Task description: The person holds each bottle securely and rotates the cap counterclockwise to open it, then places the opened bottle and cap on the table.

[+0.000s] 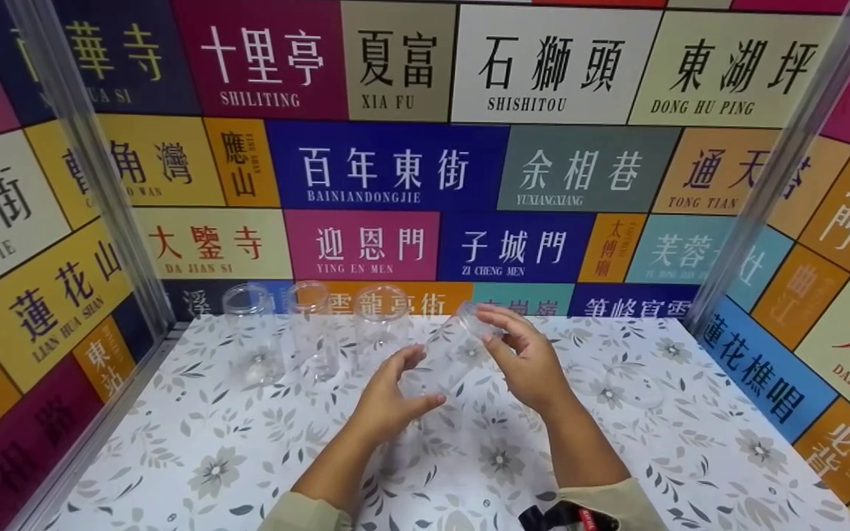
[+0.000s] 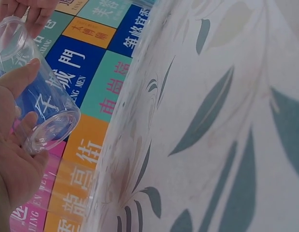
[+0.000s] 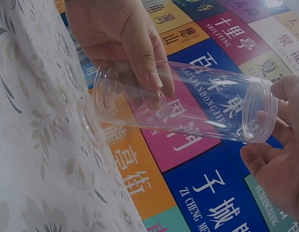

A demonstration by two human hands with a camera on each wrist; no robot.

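Observation:
Both hands hold a clear plastic jar (image 1: 447, 361) tilted above the table, its ribbed mouth end up and to the right. My left hand (image 1: 392, 394) grips the jar near its base, with the thumb along the side and fingers behind the wall, as the right wrist view shows. At the mouth end, my right hand (image 1: 528, 354) curls its fingers and thumb about the rim. Whether a cap sits on that end I cannot tell. In the left wrist view the jar (image 2: 50, 104) shows its round base towards the camera.
Three more clear jars, a left one (image 1: 251, 343), a middle one (image 1: 314, 335) and a right one (image 1: 381, 332), stand at the back left of the flower-patterned table (image 1: 211, 472). A clear round disc (image 1: 643, 389) lies on the right. Printed panels surround the table.

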